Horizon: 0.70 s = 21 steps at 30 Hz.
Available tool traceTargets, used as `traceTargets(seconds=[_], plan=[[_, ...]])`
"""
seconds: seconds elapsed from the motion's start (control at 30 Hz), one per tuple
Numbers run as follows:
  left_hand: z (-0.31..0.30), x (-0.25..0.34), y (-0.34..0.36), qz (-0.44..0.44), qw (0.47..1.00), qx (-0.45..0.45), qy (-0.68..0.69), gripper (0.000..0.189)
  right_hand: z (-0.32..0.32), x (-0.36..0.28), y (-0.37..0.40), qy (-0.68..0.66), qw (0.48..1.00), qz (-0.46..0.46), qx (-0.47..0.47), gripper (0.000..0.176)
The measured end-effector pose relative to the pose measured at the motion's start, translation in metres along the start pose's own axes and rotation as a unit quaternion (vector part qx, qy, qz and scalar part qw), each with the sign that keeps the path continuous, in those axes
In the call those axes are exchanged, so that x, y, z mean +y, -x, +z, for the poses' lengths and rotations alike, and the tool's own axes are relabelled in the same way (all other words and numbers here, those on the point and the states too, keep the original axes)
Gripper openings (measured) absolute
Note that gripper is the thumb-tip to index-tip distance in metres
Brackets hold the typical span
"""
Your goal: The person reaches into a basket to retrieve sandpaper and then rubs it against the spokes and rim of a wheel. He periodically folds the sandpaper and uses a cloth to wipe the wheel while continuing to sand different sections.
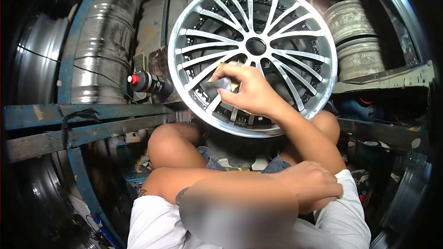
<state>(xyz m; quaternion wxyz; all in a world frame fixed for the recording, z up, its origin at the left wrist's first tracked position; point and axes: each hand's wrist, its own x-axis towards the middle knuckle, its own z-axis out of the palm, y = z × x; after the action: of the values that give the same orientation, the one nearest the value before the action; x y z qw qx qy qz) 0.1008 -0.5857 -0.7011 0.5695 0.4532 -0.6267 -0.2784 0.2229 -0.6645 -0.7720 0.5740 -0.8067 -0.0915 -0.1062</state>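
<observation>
A multi-spoke alloy wheel rim with bright silver spokes and dark gaps stands tilted in front of my knees. Over its lower left spokes, my right hand is closed on a folded piece of sandpaper, grey on one side and tan on the other. The sandpaper overlaps the spokes near the hub. My left arm crosses my body, and my left hand is closed with bent fingers at the hem of my white right sleeve. A blurred oval hides part of my left forearm.
A dark bottle with a red cap lies left of the rim. Stacked metal rims stand at left, more rims at right. Blue-painted frame bars flank my left side, and a ledge runs along the right.
</observation>
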Motion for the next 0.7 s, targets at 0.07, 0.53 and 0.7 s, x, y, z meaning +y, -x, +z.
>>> traceTargets(seconds=[0.07,0.53,0.7], plan=[[0.003,-0.015,0.027,0.061,0.988,-0.017,-0.141,0.013,0.004,0.005,0.004,-0.065,0.997,0.048,0.003,0.022],[0.021,0.030,0.077,0.137,0.957,-0.102,-0.236,0.024,0.019,-0.013,0.016,0.189,0.974,0.102,-0.072,0.029],[-0.018,0.045,0.097,0.118,0.940,-0.121,-0.295,0.024,0.029,-0.007,0.028,0.332,0.928,0.084,-0.143,0.027]])
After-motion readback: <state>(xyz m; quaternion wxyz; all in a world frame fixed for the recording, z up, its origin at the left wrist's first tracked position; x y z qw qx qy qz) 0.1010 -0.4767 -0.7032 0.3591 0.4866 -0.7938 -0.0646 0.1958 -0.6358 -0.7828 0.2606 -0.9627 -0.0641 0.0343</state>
